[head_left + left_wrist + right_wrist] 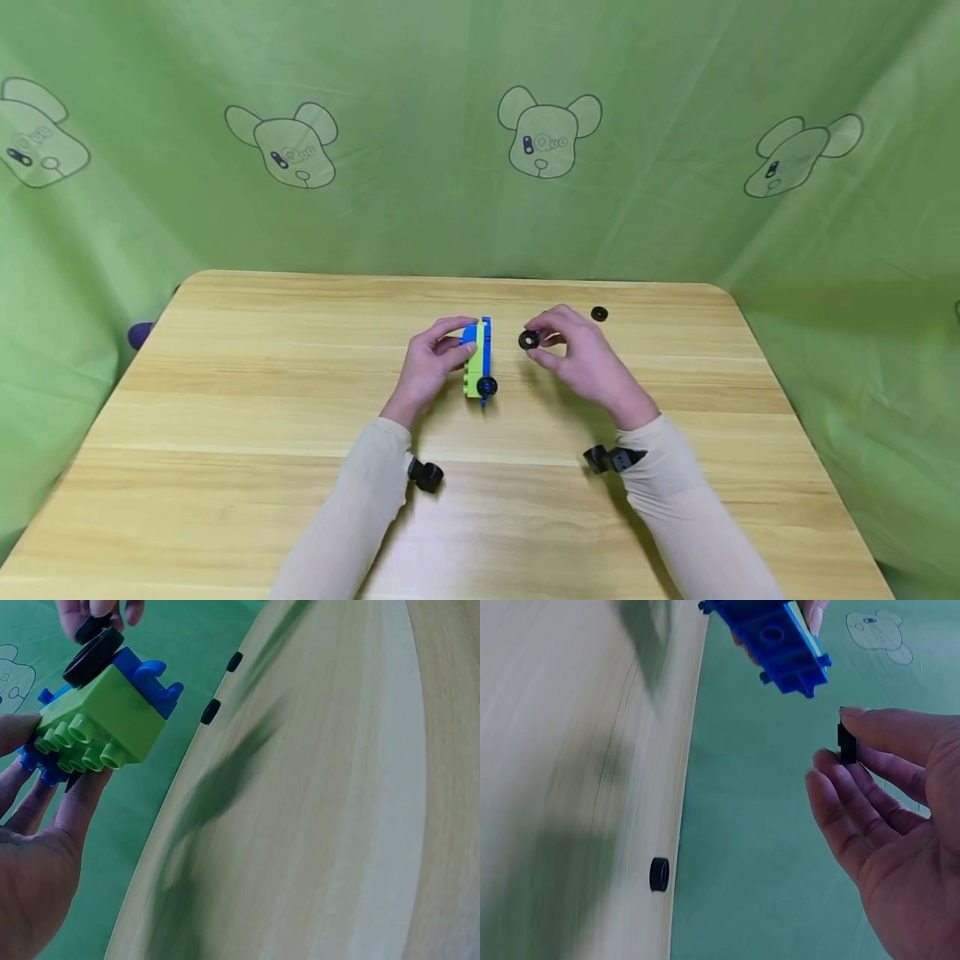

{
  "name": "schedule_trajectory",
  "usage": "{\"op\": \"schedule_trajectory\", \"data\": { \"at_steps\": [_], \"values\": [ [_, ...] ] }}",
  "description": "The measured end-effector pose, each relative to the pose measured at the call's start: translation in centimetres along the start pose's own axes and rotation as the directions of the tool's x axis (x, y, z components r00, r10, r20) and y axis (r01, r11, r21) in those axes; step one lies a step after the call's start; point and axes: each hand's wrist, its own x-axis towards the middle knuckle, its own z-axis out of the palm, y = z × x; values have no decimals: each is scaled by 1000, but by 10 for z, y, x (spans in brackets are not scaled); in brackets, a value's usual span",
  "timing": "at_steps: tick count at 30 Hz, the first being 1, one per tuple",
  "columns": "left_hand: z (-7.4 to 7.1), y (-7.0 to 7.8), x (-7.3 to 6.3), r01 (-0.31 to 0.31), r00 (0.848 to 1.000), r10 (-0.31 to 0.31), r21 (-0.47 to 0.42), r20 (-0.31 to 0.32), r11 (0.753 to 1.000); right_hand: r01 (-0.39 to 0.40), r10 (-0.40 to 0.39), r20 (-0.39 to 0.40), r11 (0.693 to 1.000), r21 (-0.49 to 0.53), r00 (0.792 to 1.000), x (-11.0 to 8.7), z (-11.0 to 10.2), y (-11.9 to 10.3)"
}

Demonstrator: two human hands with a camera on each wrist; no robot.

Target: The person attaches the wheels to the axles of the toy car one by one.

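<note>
My left hand (pixel 427 362) grips the toy car (pixel 478 363) by its far end; rightward, my right hand (pixel 583 358) pinches a black wheel (pixel 522 342).

I count one brick vehicle (pixel 476 360), four black wheels (pixel 93 658): one fitted, one held, two loose on one wooden table (pixel 525 525). Two hands, left hand (pixel 427 367) and right hand (pixel 585 358); two pale sleeves (pixel 337 508), two wrist cameras (pixel 427 477). Four animal-head prints (pixel 546 142) on the green curtain (pixel 420 217).
</note>
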Motion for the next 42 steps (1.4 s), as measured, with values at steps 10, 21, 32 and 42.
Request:
{"op": "schedule_trajectory", "data": {
  "at_steps": [10,21,32,42],
  "values": [
    [1,1,0,6,1000,-6,-7,6,1000,22,-21,-11,1000,17,1000,7,12,-11],
    [3,1,0,10,1000,-10,-13,7,1000,37,-36,-24,999,40,999,14,25,-22],
    [2,1,1,3,1000,-3,-1,12,1000,57,-56,-35,998,38,998,17,33,-25],
    [2,-1,1,-14,1000,14,-11,13,1000,62,-61,-40,998,25,997,17,38,-24]
  ]
}}
